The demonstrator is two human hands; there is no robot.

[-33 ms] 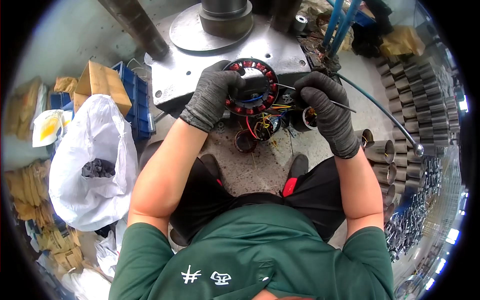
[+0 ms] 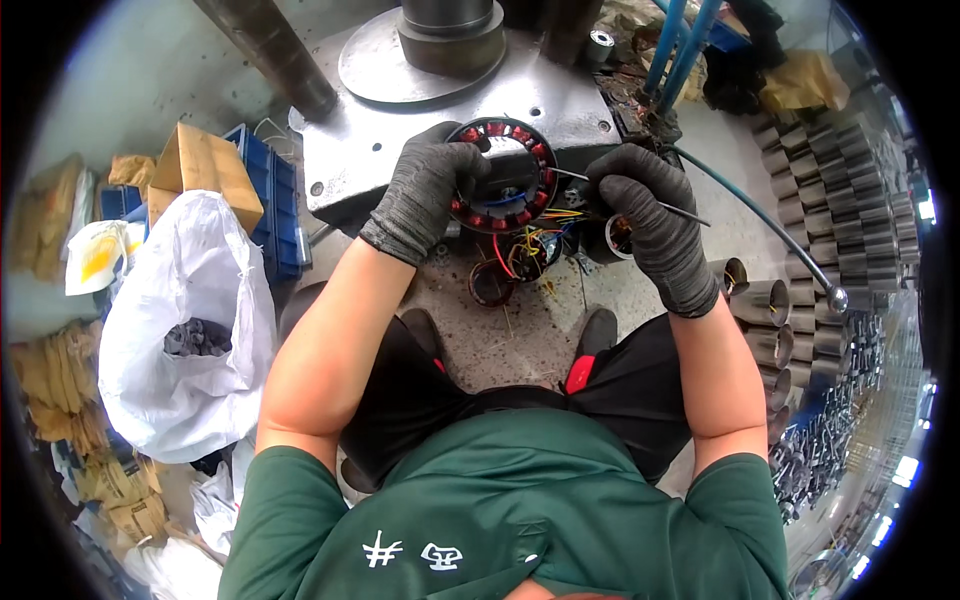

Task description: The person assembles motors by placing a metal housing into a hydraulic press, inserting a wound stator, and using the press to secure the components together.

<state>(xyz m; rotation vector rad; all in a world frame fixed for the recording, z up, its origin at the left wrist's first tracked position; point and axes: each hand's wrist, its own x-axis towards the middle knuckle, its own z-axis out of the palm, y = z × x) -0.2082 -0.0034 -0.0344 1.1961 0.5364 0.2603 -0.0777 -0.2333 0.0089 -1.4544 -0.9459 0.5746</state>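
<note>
A ring-shaped motor stator (image 2: pixel 541 152) with red windings round its inside is tilted up in front of the metal press bed. My left hand (image 2: pixel 428 185), in a grey knitted glove, grips the ring at its left edge, thumb over the rim. My right hand (image 2: pixel 650 205), gloved alike, is closed round a thin metal rod (image 2: pixel 688 214). The rod's left tip reaches the right side of the stator; whether it touches a winding I cannot tell. Below the ring are more wound stators (image 2: pixel 491 284) with red, yellow and blue wires.
The steel press bed (image 2: pixel 345 150) carries a round plate and ram (image 2: pixel 450 40) beyond my hands. A white sack (image 2: pixel 130 330) and blue crates (image 2: pixel 275 200) stand left. Stacked metal cylinders (image 2: pixel 800 205) and a lever with a ball end (image 2: pixel 837 298) are at right.
</note>
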